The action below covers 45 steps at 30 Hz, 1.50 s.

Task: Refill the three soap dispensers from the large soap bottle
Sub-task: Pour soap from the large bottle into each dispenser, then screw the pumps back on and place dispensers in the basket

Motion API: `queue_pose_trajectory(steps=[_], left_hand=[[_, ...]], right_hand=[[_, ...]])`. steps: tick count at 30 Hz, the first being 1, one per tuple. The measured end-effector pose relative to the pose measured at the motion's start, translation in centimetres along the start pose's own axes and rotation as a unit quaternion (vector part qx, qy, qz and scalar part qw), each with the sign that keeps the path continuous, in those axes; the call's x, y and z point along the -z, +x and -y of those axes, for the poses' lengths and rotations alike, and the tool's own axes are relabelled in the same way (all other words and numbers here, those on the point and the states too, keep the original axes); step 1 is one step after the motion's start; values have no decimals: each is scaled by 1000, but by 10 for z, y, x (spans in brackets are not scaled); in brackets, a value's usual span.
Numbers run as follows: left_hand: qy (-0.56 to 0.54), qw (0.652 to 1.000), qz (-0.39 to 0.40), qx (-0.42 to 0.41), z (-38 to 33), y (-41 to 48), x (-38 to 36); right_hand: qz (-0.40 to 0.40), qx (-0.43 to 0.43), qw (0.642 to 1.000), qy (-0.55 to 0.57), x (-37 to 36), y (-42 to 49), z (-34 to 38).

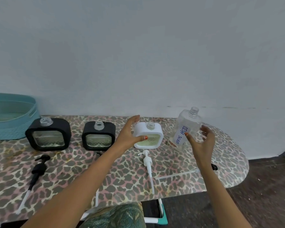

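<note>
Three uncapped dispensers stand in a row on the leopard-print board: a large black one (48, 134), a smaller black one (98, 135) and a white one (149, 134) with yellowish soap inside. My left hand (130, 134) holds the white dispenser's left side, thumb on its front and fingers behind it. The large clear bottle (187, 125), labelled DISH SOAP and uncapped, stands at the right and looks nearly empty. My right hand (201, 140) is spread beside it, with the thumb in front of the label and the fingers behind the bottle.
Pumps lie in front of the dispensers: a black one (39, 167), a white one (147, 162), and a clear tube (176, 174) running under my right forearm. A teal basket (11, 129) sits at the far left. The board's rounded end (240, 162) drops off at the right.
</note>
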<state>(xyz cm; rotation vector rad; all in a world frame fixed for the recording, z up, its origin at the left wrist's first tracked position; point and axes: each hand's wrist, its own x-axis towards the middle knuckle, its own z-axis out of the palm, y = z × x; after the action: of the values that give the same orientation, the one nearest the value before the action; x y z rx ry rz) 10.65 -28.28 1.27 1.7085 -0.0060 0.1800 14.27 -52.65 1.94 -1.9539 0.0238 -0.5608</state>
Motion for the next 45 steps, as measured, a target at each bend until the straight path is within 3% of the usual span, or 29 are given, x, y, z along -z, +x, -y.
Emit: queue_pose_trajectory(steps=[10, 28, 38, 45], left_hand=[[51, 998, -14, -26, -8, -60, 67], [158, 968, -194, -17, 7, -108, 253], [177, 974, -130, 55, 32, -76, 283], [163, 975, -138, 56, 42, -66, 285]], right_hand=[[123, 23, 991, 41, -49, -87, 57], [342, 48, 938, 41, -223, -212, 149], [381, -1, 924, -14, -272, -254, 147], [421, -51, 902, -79, -280, -255, 145]])
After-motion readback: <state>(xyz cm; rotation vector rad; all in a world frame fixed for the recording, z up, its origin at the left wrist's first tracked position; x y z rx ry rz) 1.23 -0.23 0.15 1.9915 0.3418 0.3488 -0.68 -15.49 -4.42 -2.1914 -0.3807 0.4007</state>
